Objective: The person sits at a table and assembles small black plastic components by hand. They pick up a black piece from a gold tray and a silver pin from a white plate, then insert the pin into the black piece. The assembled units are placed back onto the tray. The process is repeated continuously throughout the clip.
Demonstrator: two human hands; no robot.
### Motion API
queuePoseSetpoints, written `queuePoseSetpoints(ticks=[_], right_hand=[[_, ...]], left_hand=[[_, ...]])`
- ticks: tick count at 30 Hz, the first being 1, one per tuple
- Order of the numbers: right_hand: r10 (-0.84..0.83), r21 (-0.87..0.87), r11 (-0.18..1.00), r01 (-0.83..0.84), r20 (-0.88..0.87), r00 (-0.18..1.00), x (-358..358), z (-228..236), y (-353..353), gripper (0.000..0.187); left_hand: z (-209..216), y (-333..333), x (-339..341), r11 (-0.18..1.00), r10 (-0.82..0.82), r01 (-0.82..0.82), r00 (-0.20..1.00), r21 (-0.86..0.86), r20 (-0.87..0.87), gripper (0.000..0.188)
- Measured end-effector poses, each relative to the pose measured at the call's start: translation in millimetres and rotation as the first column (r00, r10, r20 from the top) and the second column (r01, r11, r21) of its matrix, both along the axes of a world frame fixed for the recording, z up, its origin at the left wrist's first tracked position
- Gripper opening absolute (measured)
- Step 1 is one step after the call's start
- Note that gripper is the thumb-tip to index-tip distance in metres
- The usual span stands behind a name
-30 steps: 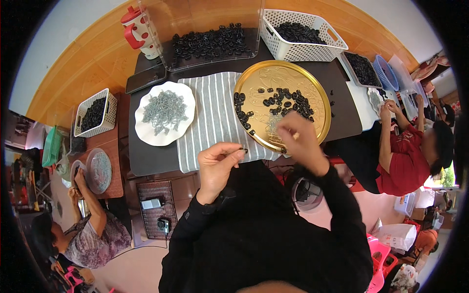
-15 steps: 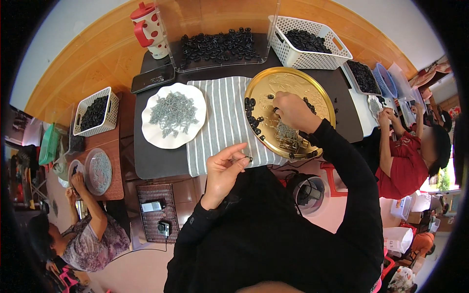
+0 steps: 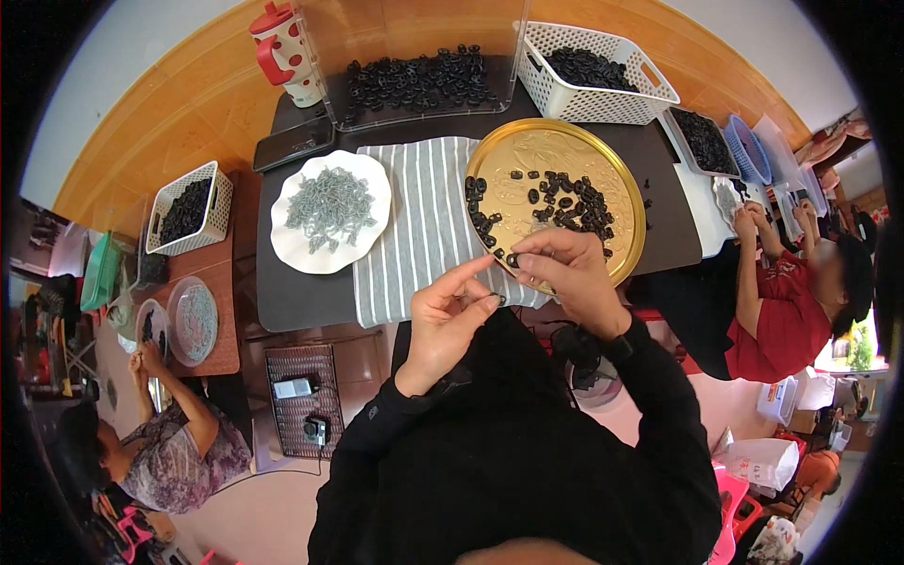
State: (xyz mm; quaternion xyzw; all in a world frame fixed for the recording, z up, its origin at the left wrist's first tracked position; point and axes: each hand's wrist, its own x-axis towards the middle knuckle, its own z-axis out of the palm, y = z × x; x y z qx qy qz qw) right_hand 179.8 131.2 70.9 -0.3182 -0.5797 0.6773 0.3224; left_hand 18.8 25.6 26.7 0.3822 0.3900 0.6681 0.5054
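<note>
My left hand is closed in a pinch near the front edge of the striped cloth. A tiny dark piece shows at its fingertips; its kind is too small to make out. Just right of it, my right hand grips a small black oval part between thumb and index finger, over the near rim of the round gold tray. Black oval parts lie scattered in that tray. On the left, a white scalloped plate bears a heap of small grey pieces.
Behind the cloth stands a clear bin of black parts, with a white basket to its right. A phone and a dotted tumbler stand at the back left. Co-workers sit on the left and right.
My right hand has come from the middle of the tray toward me, beside my left hand, with a black oval part in its fingers. My left hand keeps its pinch.
</note>
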Motion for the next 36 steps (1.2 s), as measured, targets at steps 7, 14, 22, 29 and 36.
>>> queuePoseSetpoints(ticks=[7, 14, 22, 29, 36], right_hand=[[-0.044, 0.021, 0.999, 0.044, -0.008, 0.999, 0, -20, -19, 0.011], [-0.022, 0.007, 1.000, 0.023, -0.064, 0.998, 0, -26, -21, 0.010], [-0.018, -0.021, 1.000, 0.016, -0.095, 0.995, 1, -31, -21, 0.009], [-0.128, 0.779, 0.601, -0.179, 0.314, 0.941, -9, -24, -20, 0.011], [-0.167, 0.813, 0.350, -0.465, 0.543, 0.823, -51, -40, -15, 0.016]], left_hand=[[2, -4, 7, 1.000, 0.005, -0.006, 0.998, -0.010, -0.058, 0.046], [-2, -5, 8, 1.000, 0.011, -0.011, 0.999, -0.015, -0.044, 0.041], [-2, -5, 8, 0.999, 0.016, -0.017, 0.999, -0.041, -0.039, 0.039], [-4, -18, -14, 0.984, 0.149, -0.154, 0.987, -0.090, -0.061, 0.036], [-14, -34, -45, 0.940, 0.316, -0.312, 0.949, -0.135, 0.008, 0.026]])
